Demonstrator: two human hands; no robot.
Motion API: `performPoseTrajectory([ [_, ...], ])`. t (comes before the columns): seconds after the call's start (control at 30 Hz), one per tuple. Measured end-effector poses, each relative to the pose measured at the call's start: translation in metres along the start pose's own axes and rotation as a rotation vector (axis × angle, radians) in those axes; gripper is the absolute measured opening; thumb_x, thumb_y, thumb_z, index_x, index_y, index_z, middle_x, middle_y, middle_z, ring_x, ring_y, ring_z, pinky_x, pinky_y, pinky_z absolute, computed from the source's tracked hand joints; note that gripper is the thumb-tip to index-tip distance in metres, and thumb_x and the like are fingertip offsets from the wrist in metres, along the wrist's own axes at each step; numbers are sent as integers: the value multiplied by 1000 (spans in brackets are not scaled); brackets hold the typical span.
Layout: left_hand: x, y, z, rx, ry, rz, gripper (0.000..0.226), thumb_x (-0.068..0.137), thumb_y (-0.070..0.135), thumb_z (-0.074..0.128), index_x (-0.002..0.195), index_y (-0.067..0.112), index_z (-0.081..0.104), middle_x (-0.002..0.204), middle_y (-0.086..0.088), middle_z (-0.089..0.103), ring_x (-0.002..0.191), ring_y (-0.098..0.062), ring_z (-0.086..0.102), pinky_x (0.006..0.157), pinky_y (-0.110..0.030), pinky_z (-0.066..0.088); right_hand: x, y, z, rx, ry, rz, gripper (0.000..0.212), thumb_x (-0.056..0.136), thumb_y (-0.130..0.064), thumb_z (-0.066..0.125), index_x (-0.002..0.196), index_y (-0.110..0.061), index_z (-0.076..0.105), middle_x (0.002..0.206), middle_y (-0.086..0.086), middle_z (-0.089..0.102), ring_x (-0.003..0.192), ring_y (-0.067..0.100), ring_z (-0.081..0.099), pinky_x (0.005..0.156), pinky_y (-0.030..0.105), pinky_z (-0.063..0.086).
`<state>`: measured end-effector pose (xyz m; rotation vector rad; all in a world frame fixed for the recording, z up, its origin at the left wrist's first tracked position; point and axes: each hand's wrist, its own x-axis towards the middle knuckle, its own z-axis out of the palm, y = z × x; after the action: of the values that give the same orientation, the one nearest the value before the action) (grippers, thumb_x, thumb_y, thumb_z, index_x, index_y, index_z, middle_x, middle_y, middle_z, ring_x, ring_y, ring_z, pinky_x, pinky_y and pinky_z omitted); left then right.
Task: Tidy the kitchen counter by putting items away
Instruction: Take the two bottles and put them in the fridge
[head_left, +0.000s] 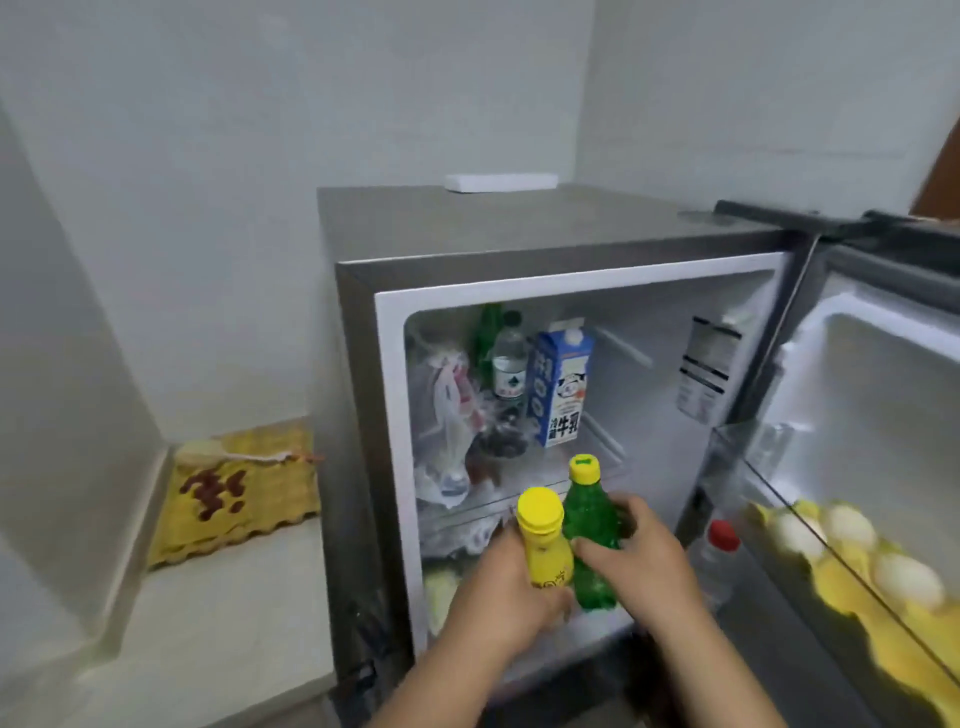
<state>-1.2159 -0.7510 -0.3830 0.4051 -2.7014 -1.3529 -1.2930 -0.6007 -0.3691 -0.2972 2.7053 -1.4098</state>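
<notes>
A small grey fridge stands open in front of me, its door swung out to the right. My left hand grips a yellow bottle with a yellow cap. My right hand holds a green bottle with a yellow cap right beside it. Both bottles are upright at the fridge's opening, just below the upper shelf.
On the upper shelf stand a blue milk carton, a clear water bottle, a green bottle and plastic bags. The door holds a yellow egg tray and a red-capped bottle. A yellow cloth lies on the ledge at left.
</notes>
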Motion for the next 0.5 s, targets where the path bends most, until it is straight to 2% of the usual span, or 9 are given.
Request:
performPoseTrajectory([
  [0.1,76,24,6,15,72,15,48,61,36,71,104,38,50,96,8,70,90,-14,69,78,-34,57,61,0,6,158,175,18,58,72,-22,86,123,-29,58,100,-9,67,95,16,66,84,33,50],
  [0.2,133,38,4,29,164,-12,44,66,33,71,106,31,53,100,2,73,93,-23,69,72,-30,52,113,-8,17,270,279,2,56,73,-19,84,121,-31,58,101,-10,66,95,14,65,83,30,49],
  [0.3,184,42,4,67,172,26,18,73,25,69,84,27,55,89,-2,71,86,-26,69,67,-32,51,159,-12,25,310,293,26,56,75,-22,82,124,-30,57,99,-11,66,96,15,66,83,30,51],
  [0.4,218,40,6,110,111,29,16,76,19,64,66,22,51,67,3,58,70,-22,63,63,-32,50,189,-10,33,306,275,60,54,76,-26,79,125,-30,57,105,-5,71,101,22,68,86,37,54],
  [0.5,233,37,9,94,114,49,6,73,17,63,71,20,57,70,2,64,71,-20,66,62,-31,51,202,-5,36,296,259,82,51,79,-26,78,127,-28,58,109,-1,72,101,23,66,82,32,49],
])
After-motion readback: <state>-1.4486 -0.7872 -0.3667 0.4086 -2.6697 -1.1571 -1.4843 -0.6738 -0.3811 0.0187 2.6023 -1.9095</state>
